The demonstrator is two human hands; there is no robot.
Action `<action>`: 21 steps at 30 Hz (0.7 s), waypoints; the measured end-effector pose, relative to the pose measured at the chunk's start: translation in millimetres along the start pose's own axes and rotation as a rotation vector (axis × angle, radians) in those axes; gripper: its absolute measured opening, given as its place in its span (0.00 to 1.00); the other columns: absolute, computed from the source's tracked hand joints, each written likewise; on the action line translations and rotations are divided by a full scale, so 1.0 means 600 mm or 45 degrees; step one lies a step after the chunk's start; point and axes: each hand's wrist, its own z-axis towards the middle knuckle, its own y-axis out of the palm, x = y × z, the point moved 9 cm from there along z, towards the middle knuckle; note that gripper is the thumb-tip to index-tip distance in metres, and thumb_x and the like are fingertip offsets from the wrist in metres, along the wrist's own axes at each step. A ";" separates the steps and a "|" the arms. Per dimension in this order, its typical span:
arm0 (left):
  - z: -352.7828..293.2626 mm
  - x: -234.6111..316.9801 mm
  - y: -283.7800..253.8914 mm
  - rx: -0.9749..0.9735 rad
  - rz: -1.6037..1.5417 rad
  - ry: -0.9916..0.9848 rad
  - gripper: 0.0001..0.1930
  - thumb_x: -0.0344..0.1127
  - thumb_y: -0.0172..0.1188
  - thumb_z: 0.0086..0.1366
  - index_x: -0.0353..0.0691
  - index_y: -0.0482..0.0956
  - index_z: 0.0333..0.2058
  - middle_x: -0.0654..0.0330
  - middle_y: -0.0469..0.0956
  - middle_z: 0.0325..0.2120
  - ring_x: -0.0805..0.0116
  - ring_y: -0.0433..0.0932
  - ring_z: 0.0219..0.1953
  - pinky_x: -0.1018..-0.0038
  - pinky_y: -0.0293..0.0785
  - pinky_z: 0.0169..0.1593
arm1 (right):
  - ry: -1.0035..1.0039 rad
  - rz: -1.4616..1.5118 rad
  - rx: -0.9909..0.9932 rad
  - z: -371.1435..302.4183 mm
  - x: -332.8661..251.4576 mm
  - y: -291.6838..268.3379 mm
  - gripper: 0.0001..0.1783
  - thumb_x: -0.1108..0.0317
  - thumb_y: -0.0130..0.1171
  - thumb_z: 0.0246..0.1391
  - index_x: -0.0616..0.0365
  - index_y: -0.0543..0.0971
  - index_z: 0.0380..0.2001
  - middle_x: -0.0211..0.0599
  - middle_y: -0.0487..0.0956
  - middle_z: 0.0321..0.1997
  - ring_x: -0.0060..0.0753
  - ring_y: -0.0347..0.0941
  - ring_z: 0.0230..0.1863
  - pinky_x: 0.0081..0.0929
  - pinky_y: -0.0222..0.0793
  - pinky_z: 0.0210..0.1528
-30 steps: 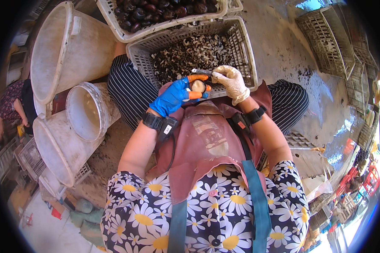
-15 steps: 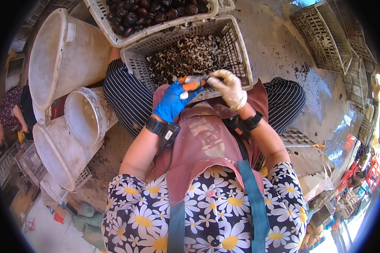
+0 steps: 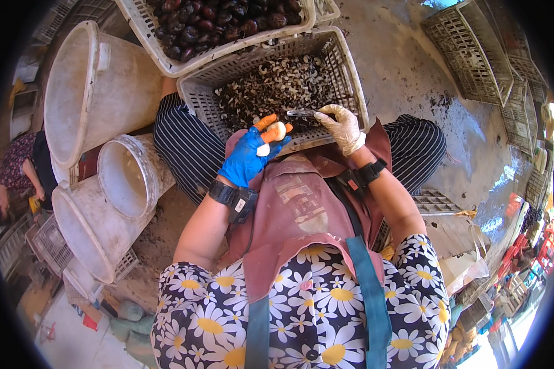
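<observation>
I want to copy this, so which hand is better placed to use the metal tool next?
Probably the right hand: it holds the metal tool, pointing toward the left hand, which is busy holding a pale piece.

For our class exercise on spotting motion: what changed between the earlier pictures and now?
The right hand has moved rightward with its small tool, which is now clear of the pale piece in the left hand. Both hands kept their holds; nothing was let go. The crate of scraps stayed put.
</observation>
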 end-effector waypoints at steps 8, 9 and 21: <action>0.013 -0.004 -0.027 -0.057 0.069 -0.036 0.17 0.28 0.51 0.61 0.35 0.67 0.49 0.54 0.74 0.40 0.65 0.73 0.44 0.78 0.73 0.45 | 0.152 0.107 -0.009 0.000 -0.024 0.006 0.12 0.63 0.62 0.45 0.60 0.79 0.29 0.36 0.77 0.27 0.26 0.71 0.32 0.21 0.66 0.35; 0.018 -0.003 -0.034 -0.056 0.066 -0.036 0.17 0.28 0.51 0.61 0.35 0.67 0.49 0.54 0.74 0.40 0.65 0.73 0.44 0.78 0.73 0.45 | 0.153 0.106 -0.011 0.001 -0.027 0.007 0.12 0.63 0.62 0.45 0.60 0.79 0.29 0.36 0.77 0.27 0.26 0.71 0.32 0.21 0.66 0.35; 0.005 0.007 0.005 0.028 0.165 0.012 0.17 0.27 0.51 0.60 0.37 0.67 0.49 0.52 0.71 0.45 0.65 0.72 0.45 0.76 0.71 0.47 | -0.272 0.017 -0.084 -0.023 -0.093 0.046 0.11 0.65 0.64 0.42 0.59 0.79 0.30 0.37 0.77 0.29 0.30 0.72 0.32 0.24 0.67 0.38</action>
